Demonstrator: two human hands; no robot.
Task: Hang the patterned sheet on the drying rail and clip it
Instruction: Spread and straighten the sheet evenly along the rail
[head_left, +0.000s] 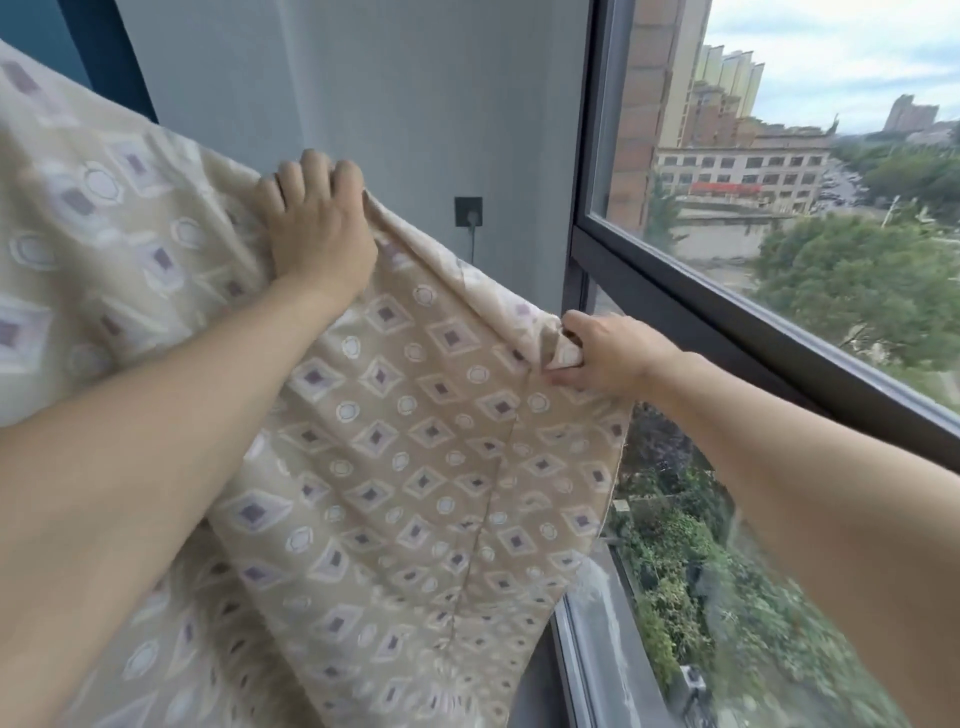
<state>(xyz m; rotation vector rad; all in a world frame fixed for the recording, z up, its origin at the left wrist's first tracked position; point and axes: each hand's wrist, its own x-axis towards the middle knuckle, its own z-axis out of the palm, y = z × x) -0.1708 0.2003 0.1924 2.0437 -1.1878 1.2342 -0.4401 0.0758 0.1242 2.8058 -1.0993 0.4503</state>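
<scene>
Patterned sheet (415, 467) gripped by left hand (317, 228), pinched by right hand (608, 358)

High-rise flat (window (779, 249), wall socket (468, 211))

I see the patterned sheet (415, 441): woven cloth, matt beige w/ printed lilac diamonds & pale rings, soft creases, a stitched seam down the middle. Window frame (727, 317) looks like dark metal, smooth, semi-matt. Pane (779, 156) is clear glossy glass. Wall (415, 104) is smooth matt grey paint. Wall socket (468, 211): dark plastic, slight sheen.
</scene>
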